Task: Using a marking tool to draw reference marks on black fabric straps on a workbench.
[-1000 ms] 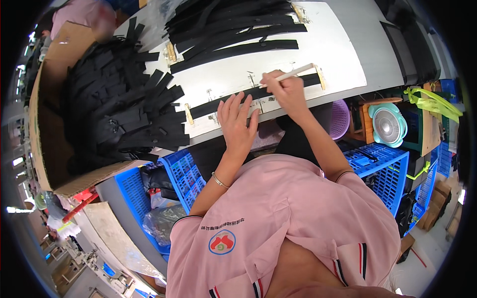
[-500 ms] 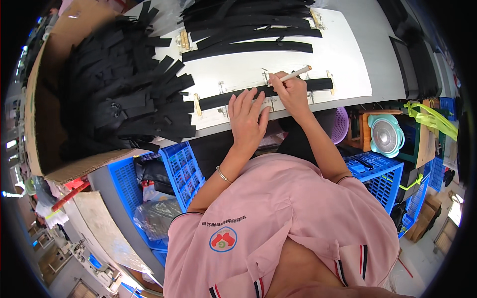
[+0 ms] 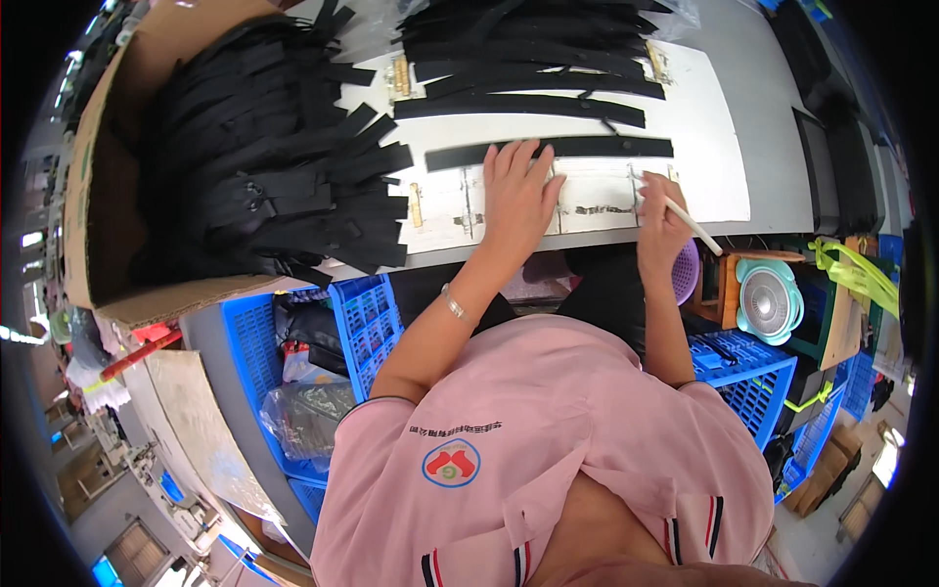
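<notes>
My left hand [image 3: 518, 205] lies flat with its fingers stretched out, the fingertips on a black fabric strip [image 3: 608, 147]. That strip runs left to right across a white board [image 3: 706, 132], beyond dark marks drawn near the board's front edge. A white pen [image 3: 698, 229] is gripped in my right hand [image 3: 661, 235], over the front right of the board. The pen slants down toward the right, apart from the strip. Several more black strips [image 3: 533, 105] lie side by side farther back on the board.
A cardboard box [image 3: 171, 311] heaped with black strips [image 3: 245, 166] stands at the left. Tan blocks [image 3: 416, 205] are fixed on the board. Below the table are blue crates [image 3: 367, 323], a purple basket [image 3: 687, 272] and a small turquoise fan [image 3: 770, 298].
The strip under my left hand has moved away from the front marks toward the other strips. My right hand has drawn back to the right, and the pen now points the other way.
</notes>
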The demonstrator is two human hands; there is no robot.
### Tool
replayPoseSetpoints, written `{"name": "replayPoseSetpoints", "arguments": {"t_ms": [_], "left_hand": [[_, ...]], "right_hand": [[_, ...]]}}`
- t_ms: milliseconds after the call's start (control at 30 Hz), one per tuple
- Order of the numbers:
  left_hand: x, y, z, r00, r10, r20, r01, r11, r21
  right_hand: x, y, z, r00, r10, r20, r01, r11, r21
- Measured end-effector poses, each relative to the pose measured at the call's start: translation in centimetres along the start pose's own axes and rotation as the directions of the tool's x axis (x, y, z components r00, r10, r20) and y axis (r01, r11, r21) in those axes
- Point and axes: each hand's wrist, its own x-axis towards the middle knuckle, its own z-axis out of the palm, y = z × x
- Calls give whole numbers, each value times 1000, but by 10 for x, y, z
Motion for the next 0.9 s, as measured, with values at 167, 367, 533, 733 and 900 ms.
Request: {"name": "replayPoseSetpoints", "arguments": {"t_ms": [167,367,533,733,900], "left_hand": [[43,-31,14,1000,7,-29,-8,1000,-30],[9,-65,-44,997,72,28,-75,990,119],[-19,-105,-119,998,-53,39,21,815,579],[-8,-118,-144,955,-297,4,277,897,344],[5,-112,-128,995,-55,-83,88,877,472]], "right_hand": [[7,18,-5,1000,7,-12,-7,1000,8],[9,21,-6,999,47,-17,-45,993,109],[9,23,-7,993,118,-16,-116,987,115],[8,25,-7,995,97,-13,-94,985,142],[7,29,-5,998,64,-1,-63,984,169]]}}
